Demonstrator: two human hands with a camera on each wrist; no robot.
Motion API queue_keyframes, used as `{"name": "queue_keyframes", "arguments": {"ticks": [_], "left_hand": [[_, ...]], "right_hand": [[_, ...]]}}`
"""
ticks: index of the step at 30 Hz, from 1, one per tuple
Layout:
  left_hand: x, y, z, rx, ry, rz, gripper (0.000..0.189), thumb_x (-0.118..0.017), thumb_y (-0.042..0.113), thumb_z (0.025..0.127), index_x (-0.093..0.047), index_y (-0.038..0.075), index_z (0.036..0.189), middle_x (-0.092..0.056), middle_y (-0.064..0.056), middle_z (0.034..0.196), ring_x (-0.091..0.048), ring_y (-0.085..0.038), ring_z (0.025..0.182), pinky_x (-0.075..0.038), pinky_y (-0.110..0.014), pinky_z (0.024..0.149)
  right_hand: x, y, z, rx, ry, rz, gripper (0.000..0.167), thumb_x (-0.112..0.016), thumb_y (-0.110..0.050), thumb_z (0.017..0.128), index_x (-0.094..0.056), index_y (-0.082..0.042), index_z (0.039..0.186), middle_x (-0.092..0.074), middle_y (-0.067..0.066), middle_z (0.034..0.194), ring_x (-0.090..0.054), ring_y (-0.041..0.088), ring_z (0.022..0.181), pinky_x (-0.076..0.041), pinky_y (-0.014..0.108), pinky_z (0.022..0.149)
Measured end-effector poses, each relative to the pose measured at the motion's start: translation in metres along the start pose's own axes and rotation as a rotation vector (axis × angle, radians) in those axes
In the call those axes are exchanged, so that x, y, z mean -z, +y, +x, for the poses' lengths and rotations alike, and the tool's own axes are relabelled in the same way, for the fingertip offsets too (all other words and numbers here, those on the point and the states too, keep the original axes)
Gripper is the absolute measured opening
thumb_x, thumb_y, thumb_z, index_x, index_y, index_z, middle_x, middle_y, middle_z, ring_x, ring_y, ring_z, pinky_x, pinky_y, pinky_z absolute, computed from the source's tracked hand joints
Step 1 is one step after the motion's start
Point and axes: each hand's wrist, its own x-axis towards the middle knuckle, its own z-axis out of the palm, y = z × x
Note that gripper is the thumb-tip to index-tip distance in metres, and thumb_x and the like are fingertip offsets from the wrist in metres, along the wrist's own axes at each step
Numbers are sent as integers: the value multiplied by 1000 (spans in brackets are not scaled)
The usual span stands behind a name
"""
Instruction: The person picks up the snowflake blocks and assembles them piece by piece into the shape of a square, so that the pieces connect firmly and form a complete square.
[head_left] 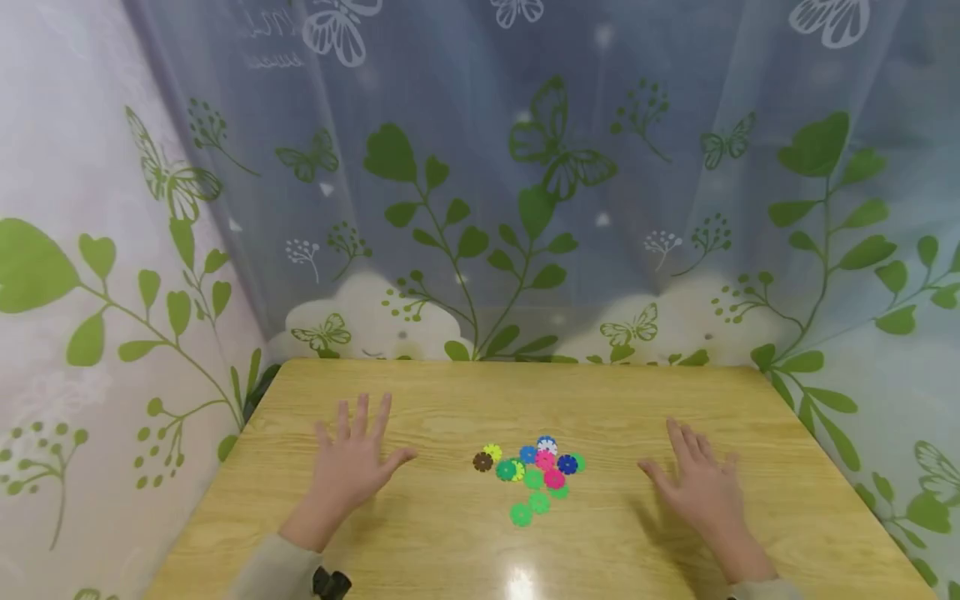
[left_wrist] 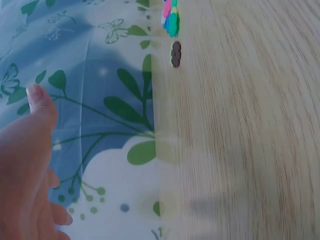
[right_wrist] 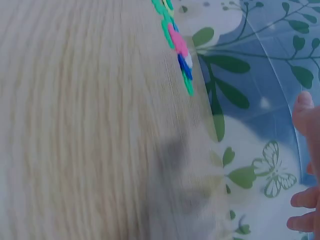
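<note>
A loose cluster of small notched plastic discs lies mid-table, some overlapping. Among them are a brown disc (head_left: 483,462) at the left, a pink disc (head_left: 554,478), a dark blue disc (head_left: 567,464) and a light green disc (head_left: 521,515) nearest me. My left hand (head_left: 352,467) is spread over the table left of the cluster, fingers straight and holding nothing. On the other side, my right hand (head_left: 701,483) hovers with extended fingers and an empty palm, its shadow falling on the wood. Both wrist views show a thumb and fingertips well apart from the discs.
The wooden table (head_left: 420,550) ends at the back against a patterned curtain (head_left: 465,275) with green leaves and butterflies. More curtain (head_left: 75,208) hangs along the left side. A black strap piece (head_left: 331,582) sits at the left sleeve.
</note>
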Motion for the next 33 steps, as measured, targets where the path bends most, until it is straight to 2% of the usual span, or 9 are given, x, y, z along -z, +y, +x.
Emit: {"name": "queue_keyframes", "arguments": {"ticks": [6, 10, 12, 14, 16, 19, 24, 30, 33], "left_hand": [[2, 17, 4, -38, 57, -108, 86, -46, 67, 85, -24, 13, 148, -24, -22, 148, -23, -44, 133, -23, -67, 103], [0, 29, 6, -97, 155, -161, 79, -54, 60, 85, -39, 7, 141, -40, -23, 139, -42, -41, 123, -40, -57, 98], [-2, 34, 6, -119, 203, -183, 73, -58, 56, 85, -46, 5, 137, -47, -24, 133, -50, -42, 113, -51, -53, 86], [-4, 39, 6, -131, 231, -223, 67, -62, 50, 85, -50, 4, 132, -51, -23, 129, -57, -42, 103, -58, -44, 64], [-4, 45, 5, -127, 229, -278, 64, -65, 46, 84, -53, 3, 129, -55, -22, 125, -62, -41, 93, -52, -33, 42], [-6, 53, 6, -105, 191, -342, 59, -67, 42, 84, -55, 3, 127, -59, -19, 119, -65, -33, 82, -38, -21, 33], [-13, 65, 10, -87, 95, -429, 51, -69, 38, 83, -59, 5, 120, -63, -15, 109, -64, -24, 76, -48, -22, 46], [-26, 81, 12, -58, -91, -702, 38, -72, 27, 83, -63, 2, 110, -62, -14, 102, -59, -17, 77, -53, -26, 60], [-32, 89, 10, -51, -180, -777, 33, -71, 25, 84, -65, 1, 105, -63, -13, 99, -59, -16, 75, -53, -27, 60]], "right_hand": [[-6, -18, 6, 51, 165, 112, 68, -60, -42, 88, -40, 1, 136, -49, 28, 129, -50, 48, 109, -34, 72, 90], [-12, -32, 7, 47, 193, 237, 57, -64, -31, 88, -46, 1, 132, -58, 24, 118, -55, 46, 101, -48, 62, 78], [-16, -38, 8, 41, 170, 297, 54, -63, -29, 89, -48, 1, 131, -61, 22, 114, -55, 44, 101, -50, 61, 75], [-21, -43, 9, 34, 144, 341, 51, -63, -28, 90, -49, 1, 130, -63, 19, 111, -56, 42, 101, -50, 58, 76], [-26, -47, 11, 24, 113, 374, 48, -61, -29, 91, -52, 1, 127, -64, 17, 109, -58, 38, 99, -52, 54, 76], [-32, -54, 14, 27, 97, 406, 42, -63, -27, 90, -57, 0, 121, -67, 13, 101, -63, 29, 88, -56, 41, 69], [-39, -67, 16, 11, 53, 490, 34, -69, -19, 86, -62, 1, 112, -64, 3, 83, -57, 15, 70, -49, 26, 54], [-50, -83, 18, -32, -68, 520, 28, -71, -17, 84, -65, 0, 106, -56, -1, 75, -49, 11, 64, -44, 23, 52], [-55, -89, 17, -45, -111, 523, 25, -71, -14, 83, -66, 0, 103, -55, -1, 75, -49, 11, 65, -45, 23, 53]]}}
